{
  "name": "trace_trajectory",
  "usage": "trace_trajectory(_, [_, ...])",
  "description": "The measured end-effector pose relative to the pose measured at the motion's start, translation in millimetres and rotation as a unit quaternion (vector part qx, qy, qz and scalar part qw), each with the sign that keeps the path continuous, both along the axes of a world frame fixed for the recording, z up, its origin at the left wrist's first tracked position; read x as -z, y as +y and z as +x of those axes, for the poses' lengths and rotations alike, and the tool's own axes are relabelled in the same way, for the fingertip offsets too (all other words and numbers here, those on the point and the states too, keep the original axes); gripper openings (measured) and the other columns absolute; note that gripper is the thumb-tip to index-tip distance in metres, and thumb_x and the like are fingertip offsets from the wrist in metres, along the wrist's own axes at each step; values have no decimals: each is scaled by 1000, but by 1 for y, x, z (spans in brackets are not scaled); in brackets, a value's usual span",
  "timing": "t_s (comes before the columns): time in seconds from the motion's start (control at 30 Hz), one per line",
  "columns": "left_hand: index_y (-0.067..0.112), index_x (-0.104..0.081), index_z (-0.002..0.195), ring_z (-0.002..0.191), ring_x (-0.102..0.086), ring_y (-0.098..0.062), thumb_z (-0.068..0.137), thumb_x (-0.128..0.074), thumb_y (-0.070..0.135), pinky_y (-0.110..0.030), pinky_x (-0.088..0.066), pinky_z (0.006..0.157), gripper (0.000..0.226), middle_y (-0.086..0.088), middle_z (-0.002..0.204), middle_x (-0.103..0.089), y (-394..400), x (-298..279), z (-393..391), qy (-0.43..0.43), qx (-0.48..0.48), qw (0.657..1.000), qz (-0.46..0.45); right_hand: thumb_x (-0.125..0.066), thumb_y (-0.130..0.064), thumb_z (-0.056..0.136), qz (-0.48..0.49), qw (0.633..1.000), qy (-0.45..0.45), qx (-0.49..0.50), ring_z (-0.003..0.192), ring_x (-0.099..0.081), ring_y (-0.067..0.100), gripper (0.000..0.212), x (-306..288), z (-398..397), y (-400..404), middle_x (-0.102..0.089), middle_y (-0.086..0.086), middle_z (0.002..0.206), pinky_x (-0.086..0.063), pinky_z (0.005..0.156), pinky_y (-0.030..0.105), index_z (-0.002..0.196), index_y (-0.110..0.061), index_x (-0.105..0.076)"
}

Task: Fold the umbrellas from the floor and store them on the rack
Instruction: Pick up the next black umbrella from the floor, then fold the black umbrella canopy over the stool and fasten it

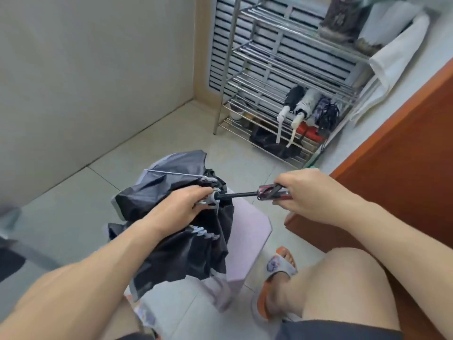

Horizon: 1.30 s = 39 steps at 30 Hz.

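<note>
Black umbrella (176, 231), half-collapsed, held across your lap above a lilac stool (247, 231). Left hand (181, 207): fingers curled round the runner, placed to slide it. Right hand (301, 195): closed round the handle (272, 192), bracing the shaft. Rack (289, 77) at 1 o'clock, folded umbrellas (306, 106) already shelved.

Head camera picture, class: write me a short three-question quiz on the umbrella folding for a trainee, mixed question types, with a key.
1. True or false: the right hand grips the handle of the black umbrella.
2. The left hand holds the umbrella at: A) the canopy's rim B) the runner where the ribs meet the shaft C) the strap.
3. Fill in: folded umbrellas already lie on the metal ____.

Key: 1 true; 2 B; 3 rack.
</note>
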<state>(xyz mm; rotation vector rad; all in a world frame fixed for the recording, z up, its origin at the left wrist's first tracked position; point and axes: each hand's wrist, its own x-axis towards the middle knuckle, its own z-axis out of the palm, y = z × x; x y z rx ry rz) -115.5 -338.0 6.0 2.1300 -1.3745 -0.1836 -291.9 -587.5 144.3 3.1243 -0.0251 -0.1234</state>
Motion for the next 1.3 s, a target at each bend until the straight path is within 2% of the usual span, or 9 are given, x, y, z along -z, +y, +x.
trace_trajectory(0.13, [24, -57, 127, 107, -65, -23, 100, -59, 43, -34, -49, 88, 33, 1, 118, -70, 8, 0, -6, -40, -24, 996, 73, -68, -47, 89, 20, 1000, -21, -1, 76, -64, 26, 28, -2, -7, 13, -67, -1, 79, -52, 66, 38, 90, -20, -64])
trace_trajectory(0.23, [21, -55, 126, 112, -61, -22, 102, -54, 42, -34, -47, 92, 32, 0, 120, -66, 12, -3, -12, -8, 0, 997, 78, -78, -37, 84, 79, 996, -30, 30, 81, -68, 19, 24, -4, -15, 13, -71, -6, 85, -54, 72, 34, 101, -22, -70])
trace_trajectory(0.33, [19, -56, 127, 111, -59, -22, 102, -55, 40, -34, -44, 93, 32, 1, 120, -65, 18, -11, -13, -23, 6, 999, 43, -88, -29, 76, 199, 978, -27, 51, 98, -66, -4, 53, -16, -23, 7, -70, -20, 105, -50, 88, 15, 123, -34, -65])
trace_trajectory(0.4, [20, -55, 125, 110, -61, -23, 101, -54, 42, -36, -46, 89, 32, 2, 117, -66, 19, -15, -17, -30, 9, 999, 43, -88, -40, 74, 258, 964, -46, 40, 115, -58, -6, 64, -19, -32, 12, -62, -24, 121, -41, 99, 9, 132, -36, -61])
trace_trajectory(0.6, [20, -51, 134, 102, -69, -29, 97, -47, 57, -37, -52, 81, 53, -4, 118, -73, 16, -22, -42, -75, 75, 994, 15, -76, -69, 73, 210, 970, -124, 10, 124, -55, 7, 81, 3, -65, 5, -55, -14, 133, -48, 107, 41, 144, -41, -51])
trace_trajectory(0.73, [27, -36, 142, 85, -70, -31, 86, -57, 71, -38, -54, 70, 74, -2, 106, -76, 17, -32, -43, -105, 79, 991, 3, -43, -79, 90, 254, 960, -118, 3, 108, -67, 2, 69, 15, -86, 11, -71, -15, 119, -55, 91, 31, 143, -36, -55])
trace_trajectory(0.87, [33, -30, 139, 83, -70, -30, 88, -64, 61, -41, -55, 70, 67, 0, 100, -76, 12, -31, -51, -116, 40, 992, 16, -33, -70, 99, 340, 901, -258, 73, 97, -73, 11, 71, 29, -80, 28, -75, -2, 111, -59, 82, 41, 127, -14, -68])
trace_trajectory(1.07, [32, -40, 135, 84, -71, -33, 86, -72, 56, -42, -55, 71, 63, -6, 99, -77, 5, -23, -67, -78, -7, 997, -27, -32, -65, 102, 367, 873, -314, 74, 115, -67, 19, 72, 20, -38, 36, -71, 6, 122, -56, 91, 51, 132, -7, -64])
trace_trajectory(1.3, [26, -46, 138, 59, -66, -35, 82, -78, 51, -35, -42, 48, 69, -8, 69, -70, -11, -27, -76, -120, -22, 991, -53, -31, -65, 102, 385, 877, -286, 32, 124, -61, 15, 74, 45, -12, 71, -67, 5, 129, -48, 103, 35, 133, -7, -65])
